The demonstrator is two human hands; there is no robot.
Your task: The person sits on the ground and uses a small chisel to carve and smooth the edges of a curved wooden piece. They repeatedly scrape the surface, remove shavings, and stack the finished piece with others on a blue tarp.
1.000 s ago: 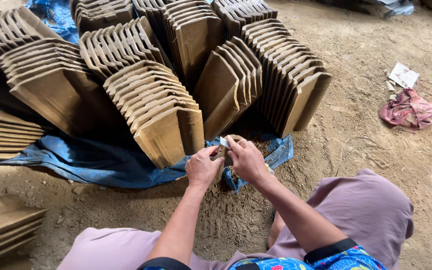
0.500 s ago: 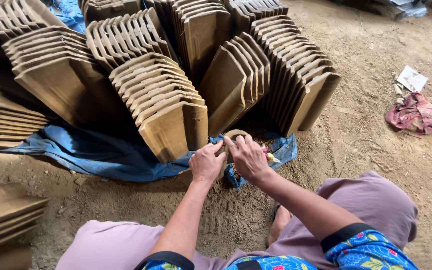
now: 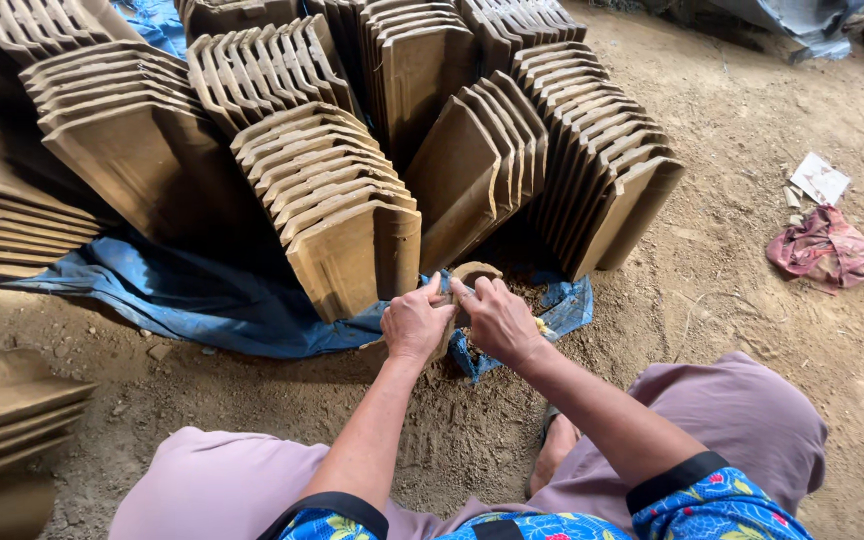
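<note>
1. Both hands sit a little lower and nearer the body than a second ago, and the tile stacks (image 3: 352,200) take up more of the view; the clay lump (image 3: 474,272) stays between the hands, and nothing else on the ground has shifted.
2. Stacks of unfired tiles lean on a blue tarp (image 3: 212,305) at the far side of the dirt floor (image 3: 732,290); more tiles lie at its left edge, and a red rag (image 3: 822,250) lies at the right.
3. Left hand (image 3: 415,322): curled, thumb and forefinger pinching the lump's left side, just in front of the nearest stack.
4. Right hand (image 3: 497,320): half closed, fingers wrapped over the lump's right side, touching the left hand.
5. Lump: small, rounded, brown, held just above the tarp's torn near edge.
6. Working it well, I judge, means even pressure from both thumbs and keeping clear of the soft tile edges beside it.
</note>
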